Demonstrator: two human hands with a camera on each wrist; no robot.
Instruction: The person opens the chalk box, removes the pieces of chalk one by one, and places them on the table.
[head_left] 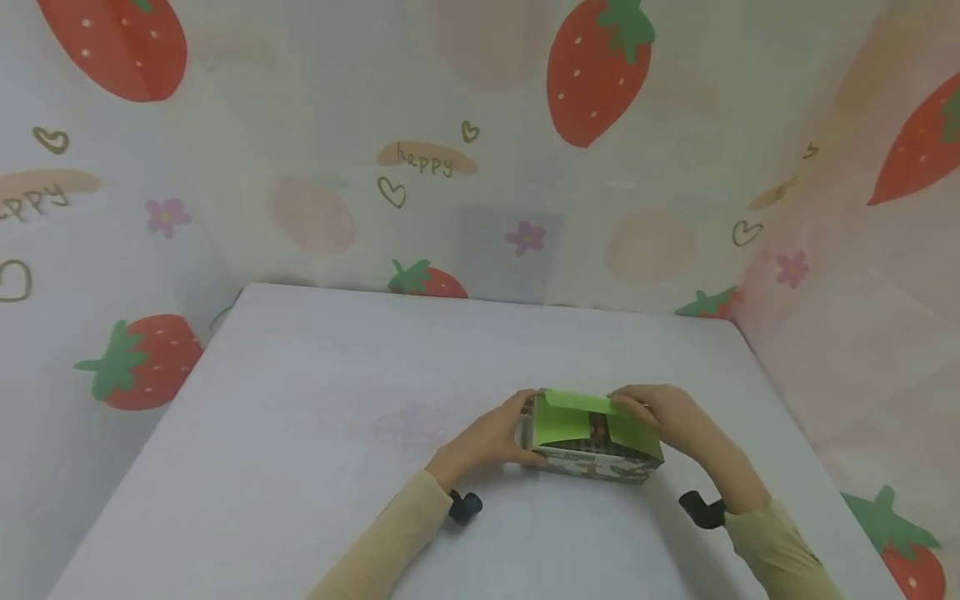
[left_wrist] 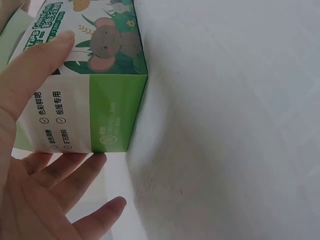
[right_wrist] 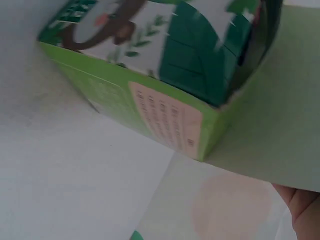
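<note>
A small cardboard box [head_left: 592, 465] with green flaps [head_left: 562, 423] stands on the white table, right of its middle. Its sides carry printed leaves and animals, among them an elephant [left_wrist: 107, 42]. The left hand [head_left: 487, 437] grips the box's left end, thumb on the printed front and fingers behind the end panel. At the top right, the right hand [head_left: 667, 417] pinches a raised flap; in the right wrist view that flap [right_wrist: 280, 110] covers most of the hand [right_wrist: 306, 215]. Through the gap between flaps the inside looks dark, and its contents cannot be made out.
The white table [head_left: 315, 417] reaches back to a wall covering [head_left: 337, 108] printed with strawberries, hearts and flowers. A similar covering [head_left: 885, 283] closes off the right side. Dark wrist cameras sit under the left wrist [head_left: 465, 507] and right wrist [head_left: 702, 508].
</note>
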